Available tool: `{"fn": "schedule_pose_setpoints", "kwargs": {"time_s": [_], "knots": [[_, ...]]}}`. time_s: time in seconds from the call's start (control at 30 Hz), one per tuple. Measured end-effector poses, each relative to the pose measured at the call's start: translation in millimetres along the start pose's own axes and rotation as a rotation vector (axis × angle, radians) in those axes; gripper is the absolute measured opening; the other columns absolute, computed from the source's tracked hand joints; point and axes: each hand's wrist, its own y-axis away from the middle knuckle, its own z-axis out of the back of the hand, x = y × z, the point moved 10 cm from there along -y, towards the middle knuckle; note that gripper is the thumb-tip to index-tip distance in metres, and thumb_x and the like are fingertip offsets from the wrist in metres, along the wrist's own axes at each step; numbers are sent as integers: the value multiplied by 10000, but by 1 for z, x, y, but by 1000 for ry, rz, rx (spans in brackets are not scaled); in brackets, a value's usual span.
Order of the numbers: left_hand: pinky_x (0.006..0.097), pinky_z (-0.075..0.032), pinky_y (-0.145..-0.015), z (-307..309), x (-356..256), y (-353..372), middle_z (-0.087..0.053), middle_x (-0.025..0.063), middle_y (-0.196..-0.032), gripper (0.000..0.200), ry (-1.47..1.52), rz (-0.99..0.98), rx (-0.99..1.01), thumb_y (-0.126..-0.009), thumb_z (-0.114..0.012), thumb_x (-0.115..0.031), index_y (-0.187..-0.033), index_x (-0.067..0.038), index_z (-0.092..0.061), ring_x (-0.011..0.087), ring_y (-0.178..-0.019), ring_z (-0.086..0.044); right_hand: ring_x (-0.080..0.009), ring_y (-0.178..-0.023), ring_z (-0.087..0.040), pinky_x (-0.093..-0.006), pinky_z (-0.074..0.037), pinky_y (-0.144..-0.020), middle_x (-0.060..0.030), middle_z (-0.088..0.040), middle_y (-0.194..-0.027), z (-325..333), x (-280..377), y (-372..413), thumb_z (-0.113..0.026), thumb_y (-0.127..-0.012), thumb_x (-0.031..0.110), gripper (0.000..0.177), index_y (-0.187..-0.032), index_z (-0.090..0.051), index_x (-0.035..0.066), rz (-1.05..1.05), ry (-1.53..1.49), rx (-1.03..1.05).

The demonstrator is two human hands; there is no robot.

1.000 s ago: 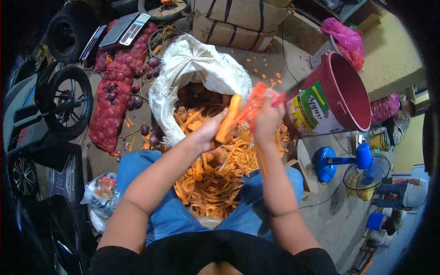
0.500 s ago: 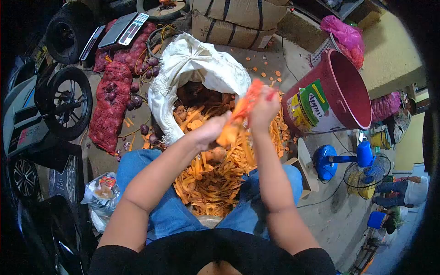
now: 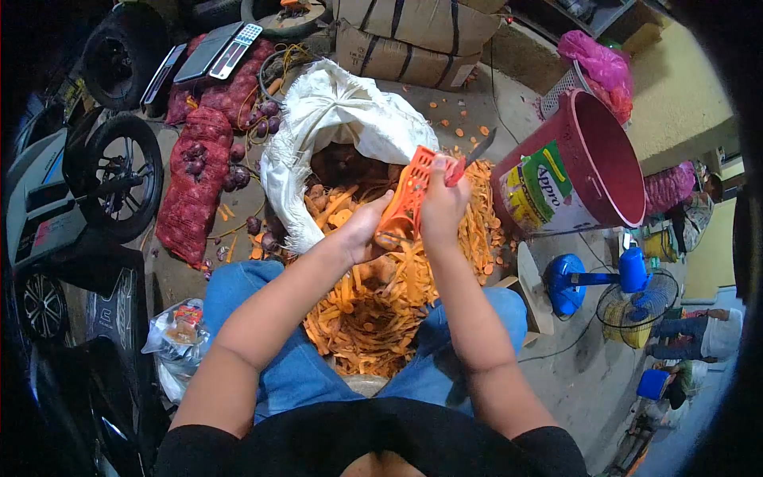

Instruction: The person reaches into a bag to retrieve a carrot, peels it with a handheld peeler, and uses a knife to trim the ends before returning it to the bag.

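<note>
My right hand (image 3: 443, 205) is wrapped round an orange peeler (image 3: 411, 191) with holes in it, and also holds a knife with a red handle (image 3: 455, 171), its dark blade (image 3: 482, 146) pointing up and right. The fingers of my left hand (image 3: 367, 230) close round an orange carrot (image 3: 389, 239) below the peeler, partly hidden by it. Under both hands lies a large heap of orange peelings (image 3: 369, 326). A white woven sack (image 3: 298, 127) stands open just beyond, with brown roots and orange pieces at its mouth.
At the right stand a tall red bucket (image 3: 528, 187) and a blue fan (image 3: 566, 284). Red net bags of onions (image 3: 195, 191), a scale (image 3: 208, 52) and a motorbike wheel (image 3: 121, 176) are on the left. Cardboard boxes (image 3: 405, 52) stand behind the sack. Distant people are at lower right.
The peeler, blurred before, is now sharp and more upright between my hands. The knife blade now shows to the right of my right hand.
</note>
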Motion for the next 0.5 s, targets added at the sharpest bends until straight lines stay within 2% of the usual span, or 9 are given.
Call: {"fn": "schedule_pose_setpoints", "kwargs": {"time_s": [0.07, 0.27, 0.33, 0.37, 0.4, 0.5], "knots": [[283, -452, -633, -1, -3, 1, -553, 40, -831, 364, 21, -10, 45, -865, -247, -336, -980, -74, -471, 144, -707, -537, -78, -554, -358, -236, -323, -499, 3, -420, -589, -7, -3, 2, -451, -814, 171, 195, -718, -467, 2, 7, -19, 53], [255, -464, -598, -4, 1, 7, -551, 57, -811, 382, -33, -24, -1, -864, -242, -347, -983, -62, -467, 147, -682, -543, -92, -545, -367, -241, -329, -502, -21, -433, -583, 0, -14, 0, -438, -816, 172, 207, -719, -467, -8, 51, -1, -6], [246, -462, -609, -5, 1, 14, -551, 65, -785, 395, -236, 13, -53, -861, -245, -359, -974, -55, -472, 140, -689, -547, -98, -547, -382, -245, -338, -506, -27, -444, -589, 14, -20, -12, -442, -813, 176, 205, -723, -471, -7, 27, 86, -92], [252, -460, -609, -6, 4, 15, -554, 70, -771, 410, -246, 52, -11, -858, -256, -370, -963, -42, -479, 146, -685, -553, -102, -534, -399, -254, -349, -495, -30, -462, -600, 26, -30, -21, -451, -807, 180, 208, -729, -472, -12, -13, 160, -163], [252, -460, -609, -7, 6, 17, -554, 70, -771, 410, -248, 52, -13, -858, -256, -370, -963, -42, -479, 146, -685, -553, -100, -524, -406, -259, -349, -483, -28, -468, -595, 40, -25, -29, -454, -806, 179, 215, -714, -475, -14, -18, 114, -255], [263, -461, -543, -18, 24, 34, -547, 65, -749, 431, -573, 154, 61, -854, -256, -388, -946, -22, -464, 170, -658, -552, -100, -495, -422, -269, -353, -454, -24, -481, -589, 104, -37, -62, -463, -799, 174, 222, -681, -480, -14, 6, 136, -566]]}}
